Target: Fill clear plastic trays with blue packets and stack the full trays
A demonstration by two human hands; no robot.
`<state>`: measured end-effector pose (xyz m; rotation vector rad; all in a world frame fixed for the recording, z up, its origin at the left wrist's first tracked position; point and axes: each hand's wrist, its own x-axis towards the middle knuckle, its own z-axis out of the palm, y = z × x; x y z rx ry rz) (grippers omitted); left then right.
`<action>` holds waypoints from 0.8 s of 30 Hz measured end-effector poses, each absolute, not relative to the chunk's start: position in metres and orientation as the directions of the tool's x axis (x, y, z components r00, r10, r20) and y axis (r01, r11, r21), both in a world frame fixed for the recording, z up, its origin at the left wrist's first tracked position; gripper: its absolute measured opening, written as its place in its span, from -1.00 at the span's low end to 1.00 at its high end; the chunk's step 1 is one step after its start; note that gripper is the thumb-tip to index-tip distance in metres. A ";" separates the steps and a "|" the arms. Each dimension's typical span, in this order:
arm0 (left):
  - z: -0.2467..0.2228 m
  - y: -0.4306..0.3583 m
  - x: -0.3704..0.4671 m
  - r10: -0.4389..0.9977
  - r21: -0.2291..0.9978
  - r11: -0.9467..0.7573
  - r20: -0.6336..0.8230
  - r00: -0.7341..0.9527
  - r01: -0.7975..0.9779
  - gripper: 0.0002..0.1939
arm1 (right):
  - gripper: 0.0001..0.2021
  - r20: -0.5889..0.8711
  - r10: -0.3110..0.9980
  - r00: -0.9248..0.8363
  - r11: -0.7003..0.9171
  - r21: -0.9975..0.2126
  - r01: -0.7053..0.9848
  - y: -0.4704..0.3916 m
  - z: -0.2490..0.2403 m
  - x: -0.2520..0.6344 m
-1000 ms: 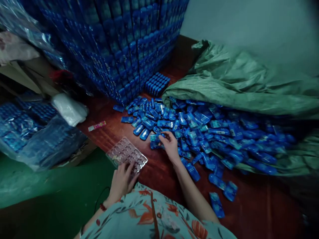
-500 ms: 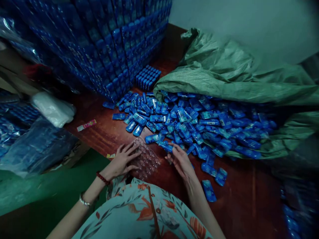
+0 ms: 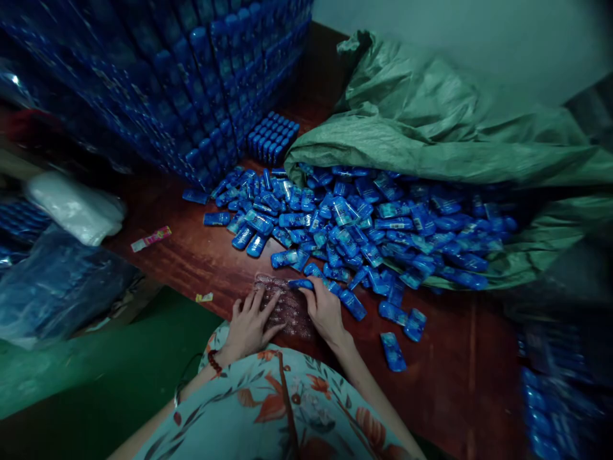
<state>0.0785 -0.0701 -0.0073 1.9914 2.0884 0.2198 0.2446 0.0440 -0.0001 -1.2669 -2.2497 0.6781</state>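
Observation:
My left hand (image 3: 251, 322) lies with fingers spread on the left part of a clear plastic tray (image 3: 292, 313) with rows of small cavities. Between the thumb and fingers of my right hand (image 3: 325, 310) is a small blue packet (image 3: 301, 283), held over the tray's far right part. A loose heap of similar blue packets (image 3: 345, 217) lies just beyond both hands. Part of the held packet is hidden by my fingers.
A green woven sack (image 3: 407, 140) spills the heap onto the red-brown table (image 3: 445, 358). Tall stacks of blue packs (image 3: 211, 83) rise at the back left, with one small block (image 3: 272, 137) beside them. A pink strip (image 3: 152, 238) and clear plastic bags (image 3: 76, 207) are at left.
My right hand has moved left with the blue packet, from beside the tray to over it. My left hand stays spread on the tray. The whole view has shifted slightly.

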 end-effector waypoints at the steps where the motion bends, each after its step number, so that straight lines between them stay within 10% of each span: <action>1: -0.004 -0.068 0.075 0.997 0.305 0.057 -0.061 -0.041 0.951 -0.40 | -0.73 0.157 0.862 -0.482 0.471 -0.598 0.648 0.045 -0.001 0.244; 15: 0.000 0.048 0.052 0.990 0.373 0.140 -0.078 -0.120 0.917 -0.73 | -0.72 0.196 0.859 -0.472 0.473 -0.657 0.587 0.043 -0.013 0.241; 24: -0.008 0.014 0.022 0.970 0.780 0.005 0.149 -0.194 0.625 -0.73 | -0.78 0.298 0.785 -0.542 0.586 -0.642 0.495 0.037 -0.004 0.258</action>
